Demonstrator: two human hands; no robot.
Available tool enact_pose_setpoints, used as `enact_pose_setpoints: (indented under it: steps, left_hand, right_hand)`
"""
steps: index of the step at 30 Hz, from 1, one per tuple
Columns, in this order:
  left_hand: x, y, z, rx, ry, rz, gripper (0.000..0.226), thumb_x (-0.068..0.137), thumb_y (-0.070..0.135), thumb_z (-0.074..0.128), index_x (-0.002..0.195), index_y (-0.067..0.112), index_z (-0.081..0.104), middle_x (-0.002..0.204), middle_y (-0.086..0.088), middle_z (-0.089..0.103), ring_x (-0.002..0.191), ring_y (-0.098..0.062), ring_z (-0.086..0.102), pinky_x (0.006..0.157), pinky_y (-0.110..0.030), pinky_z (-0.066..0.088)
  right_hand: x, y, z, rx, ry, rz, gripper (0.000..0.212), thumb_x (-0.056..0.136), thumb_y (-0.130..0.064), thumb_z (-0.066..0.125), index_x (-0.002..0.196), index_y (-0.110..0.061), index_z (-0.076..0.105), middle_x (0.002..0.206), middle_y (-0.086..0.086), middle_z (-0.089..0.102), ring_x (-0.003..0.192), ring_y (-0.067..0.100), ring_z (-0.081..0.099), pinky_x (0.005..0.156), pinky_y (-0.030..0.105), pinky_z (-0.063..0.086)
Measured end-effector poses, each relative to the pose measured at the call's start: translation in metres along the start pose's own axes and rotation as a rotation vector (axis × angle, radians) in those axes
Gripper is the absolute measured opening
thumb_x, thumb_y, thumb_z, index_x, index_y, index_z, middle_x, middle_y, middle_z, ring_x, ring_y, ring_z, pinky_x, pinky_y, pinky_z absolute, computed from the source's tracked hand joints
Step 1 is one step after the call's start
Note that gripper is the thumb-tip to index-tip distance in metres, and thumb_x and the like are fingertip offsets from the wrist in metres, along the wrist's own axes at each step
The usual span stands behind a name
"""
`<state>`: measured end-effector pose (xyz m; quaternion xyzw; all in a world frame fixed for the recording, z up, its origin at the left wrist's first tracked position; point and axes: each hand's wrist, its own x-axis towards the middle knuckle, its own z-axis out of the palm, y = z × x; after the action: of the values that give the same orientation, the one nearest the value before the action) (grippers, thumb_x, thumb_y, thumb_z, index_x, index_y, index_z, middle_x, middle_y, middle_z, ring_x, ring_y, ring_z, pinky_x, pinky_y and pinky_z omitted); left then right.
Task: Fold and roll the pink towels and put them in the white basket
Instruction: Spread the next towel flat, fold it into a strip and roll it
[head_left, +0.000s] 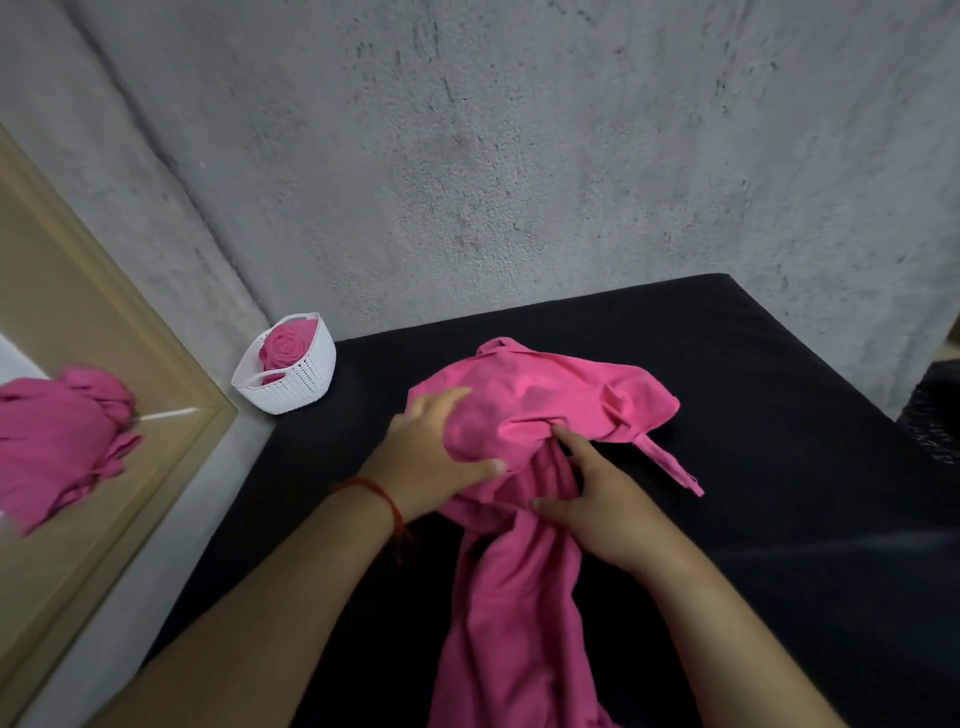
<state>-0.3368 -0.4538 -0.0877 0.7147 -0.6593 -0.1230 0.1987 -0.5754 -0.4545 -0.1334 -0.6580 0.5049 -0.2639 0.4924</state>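
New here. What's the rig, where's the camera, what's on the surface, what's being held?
There is no machine here: a person works with two bare hands. The single picture comes from a camera worn on their head, looking forward and down. On the black surface lies a crumpled pink towel, trailing towards the person. The left hand grips a bunched part of it between fingers and thumb. The right hand rests on it, index finger straight. Left of the surface, the white basket holds one rolled towel. The mirror further left reflects pink cloth.
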Motion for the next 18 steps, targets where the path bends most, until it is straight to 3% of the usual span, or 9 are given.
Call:
enact_pose_setpoints:
  steps: [3, 5, 7, 9, 10, 12, 14, 15, 18]
  left_hand:
    - [0.025, 0.013, 0.015, 0.222, -0.169, 0.046, 0.115, 0.066, 0.082, 0.074, 0.158, 0.058, 0.010, 0.168, 0.003, 0.022, 0.152, -0.020, 0.031, 0.119, -0.040, 0.038]
    - [0.049, 0.022, 0.020, 0.325, -0.199, 0.132, 0.089, 0.080, 0.075, 0.068, 0.156, 0.050, 0.032, 0.159, -0.002, 0.042, 0.145, -0.023, 0.044, 0.113, -0.038, 0.042]
    - [0.074, 0.034, 0.017, 0.401, -0.227, 0.220, 0.034, 0.095, 0.048, 0.064, 0.125, 0.031, 0.068, 0.130, -0.006, 0.067, 0.122, -0.028, 0.062, 0.097, -0.034, 0.050]
    - [0.104, 0.044, 0.002, 0.333, -0.070, 0.225, 0.015, 0.095, 0.020, 0.058, 0.096, 0.019, 0.073, 0.105, -0.009, 0.073, 0.102, -0.032, 0.069, 0.081, -0.031, 0.050]
    - [0.119, 0.050, -0.016, 0.202, 0.076, 0.158, 0.017, 0.093, 0.013, 0.056, 0.098, 0.017, 0.072, 0.104, -0.011, 0.074, 0.102, -0.033, 0.069, 0.081, -0.031, 0.050]
    - [0.155, 0.048, -0.057, -0.161, 0.338, -0.017, 0.039, 0.097, 0.017, 0.058, 0.136, 0.013, 0.060, 0.134, -0.015, 0.066, 0.126, -0.031, 0.061, 0.100, -0.031, 0.047]
    - [0.168, 0.046, -0.087, -0.335, 0.374, -0.131, 0.082, 0.097, 0.026, 0.064, 0.164, 0.010, 0.019, 0.166, -0.012, 0.033, 0.150, -0.024, 0.036, 0.122, -0.033, 0.031]
    - [0.167, 0.044, -0.091, -0.331, 0.342, -0.129, 0.085, 0.097, 0.023, 0.063, 0.165, 0.008, 0.013, 0.167, -0.007, 0.028, 0.151, -0.020, 0.033, 0.122, -0.028, 0.028]
    - [0.134, 0.037, -0.070, -0.236, 0.259, -0.086, 0.054, 0.101, 0.010, 0.056, 0.152, 0.003, 0.039, 0.139, -0.002, 0.051, 0.127, -0.013, 0.051, 0.096, -0.016, 0.036]
  right_hand:
    - [0.002, 0.000, 0.000, -0.050, -0.024, -0.015, 0.099, 0.088, -0.017, 0.078, 0.164, -0.049, 0.022, 0.134, -0.024, 0.053, 0.113, -0.002, 0.057, 0.085, 0.008, 0.042]
    - [0.005, 0.004, -0.002, -0.080, -0.004, -0.030, 0.097, 0.087, -0.013, 0.075, 0.162, -0.051, 0.026, 0.140, -0.022, 0.055, 0.118, -0.002, 0.056, 0.091, 0.012, 0.043]
    - [0.008, 0.008, -0.004, -0.099, 0.012, -0.032, 0.098, 0.083, -0.009, 0.070, 0.158, -0.056, 0.029, 0.145, -0.021, 0.056, 0.123, 0.000, 0.059, 0.098, 0.018, 0.046]
    - [0.010, 0.013, -0.006, -0.099, 0.023, -0.022, 0.100, 0.079, -0.006, 0.067, 0.155, -0.062, 0.030, 0.142, -0.024, 0.059, 0.119, -0.003, 0.062, 0.099, 0.020, 0.050]
    - [0.011, 0.014, -0.006, -0.092, 0.033, -0.025, 0.101, 0.078, -0.006, 0.066, 0.153, -0.063, 0.032, 0.139, -0.026, 0.061, 0.114, -0.006, 0.065, 0.099, 0.021, 0.052]
    - [0.014, 0.017, -0.005, -0.061, 0.047, -0.032, 0.098, 0.078, -0.006, 0.064, 0.150, -0.066, 0.034, 0.129, -0.026, 0.067, 0.103, -0.007, 0.069, 0.096, 0.025, 0.057]
    - [0.015, 0.016, -0.004, -0.021, 0.064, -0.040, 0.092, 0.083, -0.008, 0.063, 0.149, -0.067, 0.035, 0.126, -0.027, 0.067, 0.100, -0.008, 0.069, 0.091, 0.021, 0.056]
    - [0.016, 0.015, -0.003, -0.006, 0.070, -0.051, 0.088, 0.087, -0.009, 0.064, 0.149, -0.066, 0.037, 0.125, -0.029, 0.066, 0.102, -0.011, 0.067, 0.090, 0.016, 0.053]
    - [0.017, 0.011, -0.001, 0.014, 0.094, -0.076, 0.078, 0.093, -0.013, 0.068, 0.148, -0.061, 0.042, 0.121, -0.030, 0.064, 0.104, -0.014, 0.064, 0.091, 0.012, 0.049]
